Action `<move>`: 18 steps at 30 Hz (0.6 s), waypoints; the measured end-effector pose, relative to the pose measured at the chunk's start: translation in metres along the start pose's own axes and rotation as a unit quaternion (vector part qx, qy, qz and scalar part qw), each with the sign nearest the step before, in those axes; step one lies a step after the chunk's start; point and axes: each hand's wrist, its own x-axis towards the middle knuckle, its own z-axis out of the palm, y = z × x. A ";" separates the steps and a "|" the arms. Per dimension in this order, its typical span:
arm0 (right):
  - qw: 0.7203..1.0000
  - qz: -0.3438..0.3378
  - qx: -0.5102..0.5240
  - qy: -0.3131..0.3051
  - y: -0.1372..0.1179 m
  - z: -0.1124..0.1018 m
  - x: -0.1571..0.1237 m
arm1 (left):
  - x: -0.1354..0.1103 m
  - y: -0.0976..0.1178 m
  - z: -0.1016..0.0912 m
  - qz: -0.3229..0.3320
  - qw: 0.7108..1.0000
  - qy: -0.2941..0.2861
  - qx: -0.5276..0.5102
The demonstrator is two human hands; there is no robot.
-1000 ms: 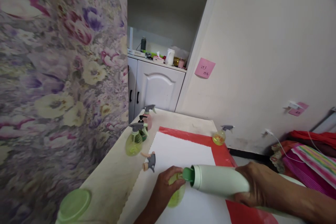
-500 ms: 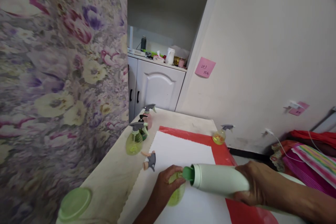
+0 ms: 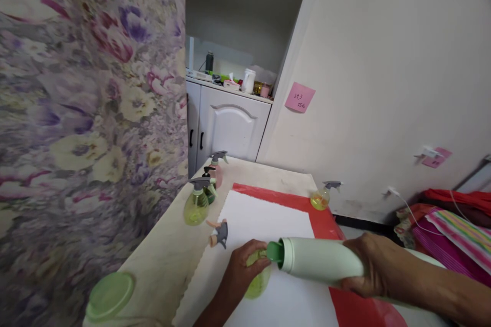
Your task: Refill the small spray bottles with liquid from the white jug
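My left hand [image 3: 249,263] is closed around the neck of a yellow-green spray bottle [image 3: 259,283] without its spray head, which stands on a white sheet [image 3: 268,214]. In my right hand [image 3: 368,265] is a large pale green bottle [image 3: 318,260], tipped nearly level. Its green spout [image 3: 273,251] points left, close to the small bottle's mouth; whether they touch I cannot tell, and no stream of liquid is visible. A loose spray head [image 3: 219,234], grey and peach, lies at the sheet's left edge.
Several bottles stand on the table [image 3: 164,250]: a yellow-green spray bottle [image 3: 196,209], a dark pump bottle [image 3: 209,191] and a pink spray bottle [image 3: 217,173] at left, a yellow one [image 3: 320,199] at right. A pale green lid [image 3: 111,294] is bottom left. Red sheeting [image 3: 326,225] underlies the white sheet.
Almost nothing differs. Both hands and their bottles keep nearly the same places, with my left hand shifted very slightly up.
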 end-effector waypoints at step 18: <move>1.000 -0.004 0.002 -0.005 -0.008 -0.006 -0.002 | -0.002 0.004 0.000 -0.002 1.000 -0.003 -0.008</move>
